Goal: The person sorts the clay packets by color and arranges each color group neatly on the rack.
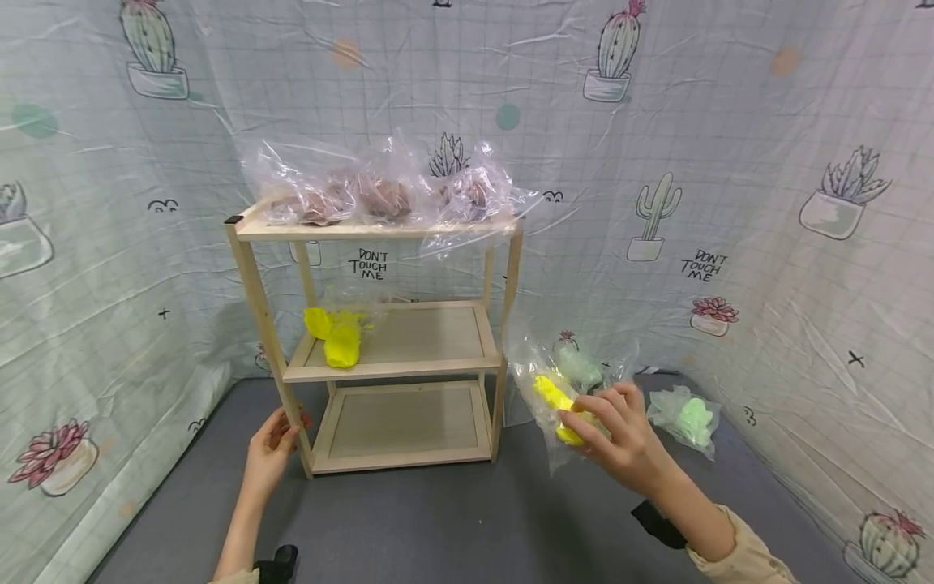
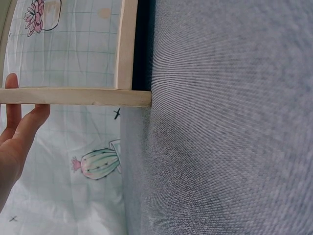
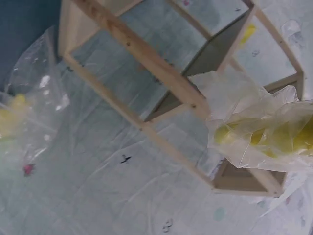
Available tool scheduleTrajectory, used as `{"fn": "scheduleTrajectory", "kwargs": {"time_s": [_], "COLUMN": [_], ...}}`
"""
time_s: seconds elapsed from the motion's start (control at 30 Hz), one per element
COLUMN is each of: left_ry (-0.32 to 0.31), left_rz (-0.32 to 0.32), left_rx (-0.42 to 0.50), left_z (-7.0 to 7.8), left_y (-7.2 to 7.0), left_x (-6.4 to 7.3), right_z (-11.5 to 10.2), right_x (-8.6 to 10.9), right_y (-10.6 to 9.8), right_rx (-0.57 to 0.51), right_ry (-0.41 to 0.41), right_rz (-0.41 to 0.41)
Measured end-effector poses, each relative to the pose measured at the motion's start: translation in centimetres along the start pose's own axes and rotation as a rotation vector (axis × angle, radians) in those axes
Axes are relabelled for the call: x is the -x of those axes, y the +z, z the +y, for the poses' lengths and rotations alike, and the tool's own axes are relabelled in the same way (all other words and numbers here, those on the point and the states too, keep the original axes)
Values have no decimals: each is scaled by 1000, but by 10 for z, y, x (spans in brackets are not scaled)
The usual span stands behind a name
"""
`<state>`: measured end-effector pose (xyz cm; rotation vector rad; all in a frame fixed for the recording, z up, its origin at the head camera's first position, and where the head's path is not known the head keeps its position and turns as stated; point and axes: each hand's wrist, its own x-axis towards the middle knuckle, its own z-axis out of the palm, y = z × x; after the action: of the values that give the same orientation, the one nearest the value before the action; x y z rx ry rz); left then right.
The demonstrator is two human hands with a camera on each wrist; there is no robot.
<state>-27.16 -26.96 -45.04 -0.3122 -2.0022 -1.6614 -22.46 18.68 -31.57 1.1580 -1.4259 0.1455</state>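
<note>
My left hand (image 1: 270,450) holds the front left leg of a wooden three-tier shelf (image 1: 394,373) near its foot; in the left wrist view, thumb and finger lie on opposite sides of the leg (image 2: 73,96). To the right of the shelf, my right hand (image 1: 616,434) pinches a clear plastic bag with a bright yellow lumpy thing (image 1: 552,393) inside. In the right wrist view this bagged yellow thing (image 3: 274,137) overlaps the shelf frame, and the hand is out of sight. Another yellow bagged thing (image 1: 341,341) sits at the left of the middle tier.
Several clear bags with brownish things (image 1: 383,197) lie along the top tier. On the grey table (image 1: 409,527), a bag with a light green thing (image 1: 695,418) lies at the right, and another pale green bagged thing (image 1: 580,369) is behind my right hand. Cactus-print cloth (image 1: 803,324) surrounds the table.
</note>
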Motion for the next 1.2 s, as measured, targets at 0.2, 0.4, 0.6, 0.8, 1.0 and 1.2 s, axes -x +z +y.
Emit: {"fn": "scheduleTrajectory", "kwargs": {"time_s": [0.2,0.4,0.6,0.8,1.0,1.2], "left_ry": [2,1,-15,10,20,16], "left_rz": [-3,3,0,-4,-12,-10], "left_rx": [11,-14,-28,-4,6,5], "left_z": [-1,0,0,0,0,1], "left_y": [0,-1,0,-1,0,0], "left_x": [0,0,-1,0,0,0], "right_z": [-7,-8,-7,-2,4,6], "right_x": [-28,-43,-59,-70,-68,-68], "right_y": [3,18,37,66,107,151], "right_rx": [-36,-42,-30,15,27,71], "right_ry": [-70,-157,-221,-266,-232,-192], "right_rz": [41,28,3,-43,-7,61]}}
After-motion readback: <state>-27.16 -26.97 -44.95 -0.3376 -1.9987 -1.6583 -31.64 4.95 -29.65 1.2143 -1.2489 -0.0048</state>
